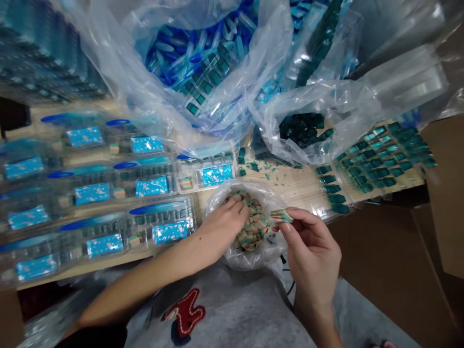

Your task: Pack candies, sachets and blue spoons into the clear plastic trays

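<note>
Low in the middle, a clear plastic bag (pixel 266 258) stands open, full of small striped blocks (pixel 253 232) in green, orange and tan. My left hand (pixel 226 222) reaches into it, fingers curled down among the blocks; the fingertips are hidden, so what they grip cannot be made out. At the bag's right rim, my right hand (pixel 311 246) pinches a short row of striped blocks (pixel 281 216) between thumb and fingers. Just beyond the bag lies a clear blister tray (pixel 187 171) holding a blue patterned packet (pixel 216 174) and one striped block.
Rows of similar filled trays (pixel 105 245) cover the table's left side. Behind are a large bag of blue sticks (pixel 174 46) and a bag of dark green pieces (pixel 300 130). Green pieces (pixel 384 159) lie in rows at right, near cardboard (pixel 391 251). Green scraps litter the wood (pixel 300 181).
</note>
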### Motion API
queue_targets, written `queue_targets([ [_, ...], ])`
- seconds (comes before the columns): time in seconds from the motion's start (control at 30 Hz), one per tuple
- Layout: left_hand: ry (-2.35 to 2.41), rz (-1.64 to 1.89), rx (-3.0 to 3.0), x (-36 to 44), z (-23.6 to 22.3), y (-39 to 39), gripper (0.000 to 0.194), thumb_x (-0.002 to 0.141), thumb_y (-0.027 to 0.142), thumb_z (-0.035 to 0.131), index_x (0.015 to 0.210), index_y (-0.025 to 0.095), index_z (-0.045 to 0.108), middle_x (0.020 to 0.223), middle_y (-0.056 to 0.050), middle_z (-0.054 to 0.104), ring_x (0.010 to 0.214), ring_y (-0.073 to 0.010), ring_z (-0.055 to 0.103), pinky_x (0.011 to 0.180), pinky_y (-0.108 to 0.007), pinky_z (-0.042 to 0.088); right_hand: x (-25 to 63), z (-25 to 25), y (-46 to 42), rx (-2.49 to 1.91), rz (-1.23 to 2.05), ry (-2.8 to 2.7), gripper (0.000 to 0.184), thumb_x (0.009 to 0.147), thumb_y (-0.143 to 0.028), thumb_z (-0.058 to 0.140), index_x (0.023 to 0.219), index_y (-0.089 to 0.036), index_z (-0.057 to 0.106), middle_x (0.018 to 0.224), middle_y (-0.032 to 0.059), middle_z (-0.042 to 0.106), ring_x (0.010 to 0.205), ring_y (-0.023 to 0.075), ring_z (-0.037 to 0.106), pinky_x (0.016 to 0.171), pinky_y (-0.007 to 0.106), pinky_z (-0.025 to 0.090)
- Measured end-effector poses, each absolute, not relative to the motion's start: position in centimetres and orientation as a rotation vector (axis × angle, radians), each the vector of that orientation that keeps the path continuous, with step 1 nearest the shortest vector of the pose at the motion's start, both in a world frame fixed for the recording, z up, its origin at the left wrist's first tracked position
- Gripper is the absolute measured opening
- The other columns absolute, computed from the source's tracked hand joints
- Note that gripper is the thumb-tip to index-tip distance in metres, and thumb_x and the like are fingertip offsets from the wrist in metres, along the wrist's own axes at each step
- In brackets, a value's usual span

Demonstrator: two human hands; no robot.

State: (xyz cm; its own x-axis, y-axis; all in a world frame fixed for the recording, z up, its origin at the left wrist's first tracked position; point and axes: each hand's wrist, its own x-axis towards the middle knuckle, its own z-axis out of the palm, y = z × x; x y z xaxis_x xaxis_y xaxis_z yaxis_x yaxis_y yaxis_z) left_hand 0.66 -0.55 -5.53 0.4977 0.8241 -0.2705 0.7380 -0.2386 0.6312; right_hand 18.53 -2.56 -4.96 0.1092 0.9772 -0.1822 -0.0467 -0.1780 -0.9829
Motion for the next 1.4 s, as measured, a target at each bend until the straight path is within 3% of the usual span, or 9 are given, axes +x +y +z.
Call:
queue_targets([
  [0.13,1.313,0.55,1.479,-0.4,-3.3,-0.3,0.009,0.093,0.02,0.054,0.088,0.019,0.061,0.081,0.001,0.066,0.074,-0.0131,0.063,0.066,-0.023,0.052,18.5,-4.2,-2.2,-1.301,1.345,-1.075,0.024,0.084,-0.017,0.074,0.102,-0.034,0.073,0.09,-0.0038,0.071,0.075,0.0112,0.065,0.066,0.02,0.054],
  [0.27,1.363,0.773,1.198,-0.2,-1.5,-0.5,0.004,0.088,0.021,0.059,0.086,0.02,0.062,0.079,0.002,0.069,0.071,-0.0114,0.065,0.06,-0.02,0.051,17.9,-3.0,-1.9,-1.155,1.453,-1.227,0.029,0.084,-0.012,0.072,0.101,-0.035,0.074,0.093,-0.0032,0.072,0.088,0.0145,0.067,0.077,0.024,0.057],
  [0.5,1.281,0.795,1.429,-0.9,-0.7,-1.3,0.014,0.092,0.015,0.058,0.095,0.024,0.068,0.093,0.001,0.073,0.086,-0.0132,0.069,0.078,-0.024,0.056,17.7,-2.2,-2.4,-1.26,1.255,-1.455,0.038,0.087,-0.01,0.069,0.112,-0.038,0.071,0.103,-0.0019,0.069,0.092,0.0155,0.066,0.08,0.027,0.058],
  [0.77,1.205,0.836,1.68,-1.0,-0.5,-2.1,0.029,0.089,0.019,0.066,0.117,0.025,0.064,0.111,-0.001,0.073,0.105,-0.0138,0.067,0.092,-0.024,0.055,17.8,-2.2,-2.6,-1.23,1.089,-1.589,0.049,0.09,-0.007,0.064,0.126,-0.04,0.063,0.109,-0.0043,0.065,0.094,0.0095,0.063,0.077,0.017,0.056],
  [0.97,1.23,1.019,1.568,0.2,-1.3,-2.5,0.027,0.091,0.01,0.06,0.113,0.025,0.066,0.106,-0.003,0.074,0.1,-0.0142,0.069,0.091,-0.027,0.057,17.5,-2.2,-2.9,-1.236,1.069,-1.605,0.054,0.09,-0.005,0.063,0.132,-0.039,0.058,0.114,-0.0031,0.063,0.095,0.0097,0.063,0.081,0.018,0.057],
  [1.17,1.316,1.063,1.572,0.6,-2.2,-2.6,0.022,0.091,0.011,0.06,0.107,0.024,0.069,0.105,-0.004,0.07,0.1,-0.0148,0.068,0.089,-0.027,0.057,17.5,-2.7,-2.5,-1.235,1.13,-1.571,0.038,0.089,-0.008,0.065,0.117,-0.034,0.066,0.105,-0.0028,0.065,0.098,0.0124,0.062,0.087,0.023,0.054],
  [1.4,1.407,1.045,1.762,0.5,-2.4,-2.4,0.019,0.096,0.022,0.053,0.11,0.017,0.065,0.104,-0.007,0.072,0.099,-0.0157,0.068,0.091,-0.03,0.057,17.9,-3.6,-2.7,-1.262,1.023,-1.66,0.029,0.087,-0.011,0.067,0.11,-0.028,0.069,0.1,0.0002,0.069,0.09,0.0165,0.066,0.079,0.027,0.055],
])
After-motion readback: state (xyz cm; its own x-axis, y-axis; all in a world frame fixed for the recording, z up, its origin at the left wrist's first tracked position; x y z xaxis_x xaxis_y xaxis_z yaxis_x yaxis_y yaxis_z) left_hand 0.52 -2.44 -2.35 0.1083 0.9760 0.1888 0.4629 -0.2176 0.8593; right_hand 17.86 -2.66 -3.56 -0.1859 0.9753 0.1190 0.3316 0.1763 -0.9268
